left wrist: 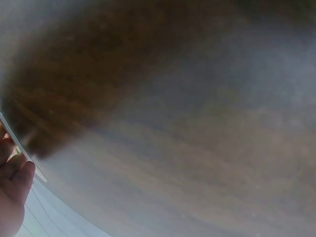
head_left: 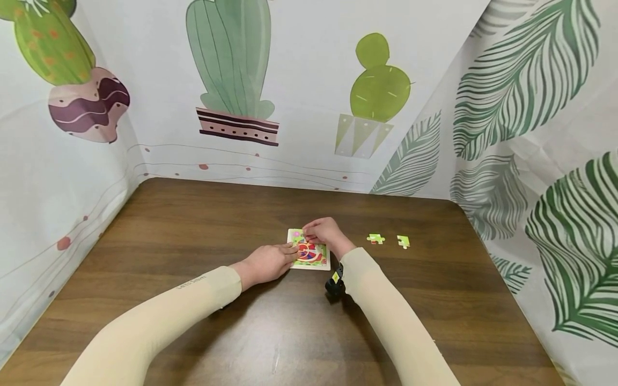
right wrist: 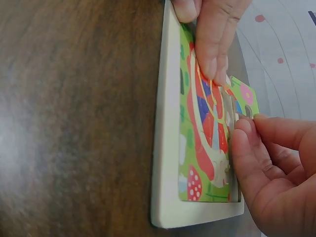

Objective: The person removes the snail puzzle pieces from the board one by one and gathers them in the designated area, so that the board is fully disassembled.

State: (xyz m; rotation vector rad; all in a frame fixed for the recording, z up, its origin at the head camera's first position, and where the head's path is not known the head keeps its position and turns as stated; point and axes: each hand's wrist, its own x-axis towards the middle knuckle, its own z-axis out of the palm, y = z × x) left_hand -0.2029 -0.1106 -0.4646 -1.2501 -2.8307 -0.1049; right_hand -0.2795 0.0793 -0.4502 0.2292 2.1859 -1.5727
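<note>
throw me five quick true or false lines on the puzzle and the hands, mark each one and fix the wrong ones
1. The right hand pinches a green piece with a pink flower on it. True.
2. The left hand is well away from the puzzle. False: its fingers rest on it.
3. Two loose pieces lie on the table, right of the puzzle. True.
4. Those loose pieces touch each other. False: there is a gap between them.
5. The puzzle shows a red mushroom with white spots. True.

Brown table (head_left: 217,214), apparently wood | puzzle board (right wrist: 169,128), mid-table | two loose pieces (head_left: 375,238) (head_left: 403,240), right
</note>
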